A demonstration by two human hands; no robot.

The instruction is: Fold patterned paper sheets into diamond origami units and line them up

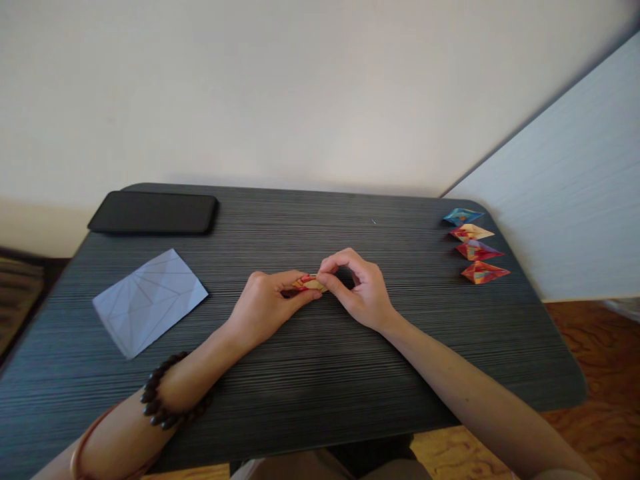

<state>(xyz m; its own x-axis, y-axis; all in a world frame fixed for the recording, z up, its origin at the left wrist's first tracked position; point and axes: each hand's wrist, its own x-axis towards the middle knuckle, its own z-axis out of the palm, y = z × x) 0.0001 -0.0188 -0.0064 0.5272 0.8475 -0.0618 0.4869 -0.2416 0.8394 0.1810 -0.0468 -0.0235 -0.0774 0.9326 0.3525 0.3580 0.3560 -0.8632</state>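
Observation:
Near the middle of the dark table, a small folded paper piece point(311, 284) in red and cream is held between both hands. My left hand point(265, 302) pinches its left part between thumb and fingers. My right hand point(359, 288) grips the right tip between thumb and forefinger, its other fingers curled. Much of the paper is hidden by the fingertips. A beaded bracelet point(159, 393) circles my left wrist.
Several folded paper pieces, among them a blue one point(463, 216) and a red one point(485, 272), stand in a column at right. A creased pale sheet point(150, 300) lies left, below a black flat case point(154, 213). A wall rises behind the table point(310, 393).

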